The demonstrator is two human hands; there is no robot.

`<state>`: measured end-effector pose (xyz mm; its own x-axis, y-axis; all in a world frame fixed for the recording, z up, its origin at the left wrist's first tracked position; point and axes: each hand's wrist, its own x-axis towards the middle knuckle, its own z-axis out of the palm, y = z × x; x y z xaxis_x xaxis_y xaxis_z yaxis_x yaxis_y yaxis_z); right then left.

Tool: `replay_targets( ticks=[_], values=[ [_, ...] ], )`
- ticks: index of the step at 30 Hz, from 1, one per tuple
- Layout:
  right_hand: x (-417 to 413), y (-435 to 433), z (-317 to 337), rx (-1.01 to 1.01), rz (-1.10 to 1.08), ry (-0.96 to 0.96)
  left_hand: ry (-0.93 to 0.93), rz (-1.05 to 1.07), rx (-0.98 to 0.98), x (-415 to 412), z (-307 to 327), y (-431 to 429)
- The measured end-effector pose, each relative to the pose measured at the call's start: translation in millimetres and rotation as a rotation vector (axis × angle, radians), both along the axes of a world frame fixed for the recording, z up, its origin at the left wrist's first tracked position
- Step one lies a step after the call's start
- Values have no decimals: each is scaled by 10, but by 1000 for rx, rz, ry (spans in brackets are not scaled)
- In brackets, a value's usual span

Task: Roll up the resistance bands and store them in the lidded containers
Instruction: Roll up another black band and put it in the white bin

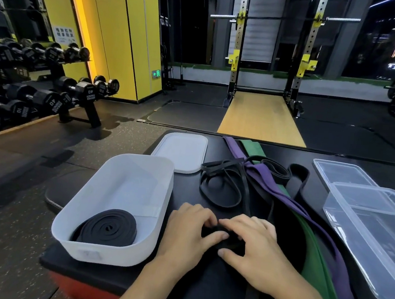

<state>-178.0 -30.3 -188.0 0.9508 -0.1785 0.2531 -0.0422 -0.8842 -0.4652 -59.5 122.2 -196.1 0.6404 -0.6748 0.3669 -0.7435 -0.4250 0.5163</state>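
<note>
1. Low in the centre of the frame, the left hand and the right hand meet on the black worktop. Between them is a small black coil of resistance band.
2. The left hand's fingers curl over the top of the coil, and its thumb presses against the near side. The right hand's fingers bend over it from the right, thumb tucked underneath. Both hands grip the coil, and most of it is hidden beneath them.
3. Just left of the hands stands the white container, open. 1 rolled black band lies flat in its near end.
4. The white lid rests on the worktop just beyond the container's far edge.
5. Above the hands, a loose pile covers the middle of the worktop: a thin black band in open loops, a purple band, a green band and a wide black band. The purple and green ones run side by side from the far edge down to the lower right corner.
6. At the right edge sits the clear container, open, with the clear lid just behind it.
7. A dumbbell rack fills the upper left, and a squat rack stands at the upper centre.
</note>
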Motion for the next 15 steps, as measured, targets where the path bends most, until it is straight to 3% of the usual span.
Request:
replay_targets(
  ticks=[8, 15],
  values=[
    [39, -34, -33, 73, -72, -4, 106, -80, -45, 67, -39, -4],
    [-7, -243, -33, 208, 71, 55, 178, -61, -79, 39, -10, 21]
  ],
)
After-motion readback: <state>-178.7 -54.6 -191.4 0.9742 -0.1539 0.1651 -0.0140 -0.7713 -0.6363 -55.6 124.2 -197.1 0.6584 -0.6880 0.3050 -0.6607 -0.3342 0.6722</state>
